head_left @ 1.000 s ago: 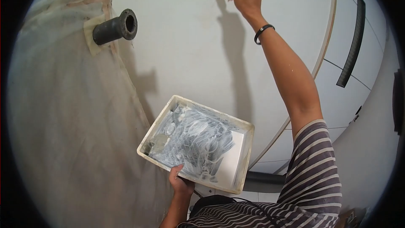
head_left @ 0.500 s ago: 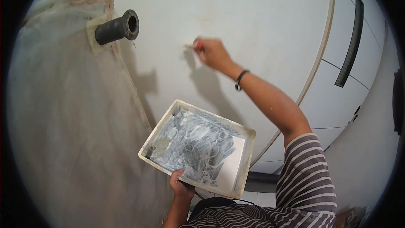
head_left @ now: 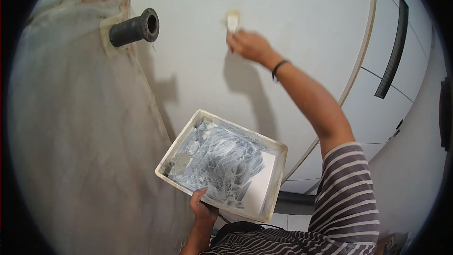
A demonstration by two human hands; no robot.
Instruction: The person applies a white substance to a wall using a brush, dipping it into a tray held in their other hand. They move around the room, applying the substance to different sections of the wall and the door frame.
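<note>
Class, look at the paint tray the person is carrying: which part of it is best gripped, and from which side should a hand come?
Grip the tray by its raised near rim, coming from below on the person's side, thumb over the lip as the left hand does. The rim is the only bare edge; the inside is smeared with paint.

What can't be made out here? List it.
Head view only:
- Brush: handle hidden inside the right hand; the hand is motion-blurred.
- Left hand: only the thumb shows on the tray rim; fingers lie hidden under the tray.
- Tray contents: grey-white smears; how deep, cannot tell.
- Pipe: its bore is dark.
- Dark bar: distorted near the lens edge; what it is, unclear.
</note>
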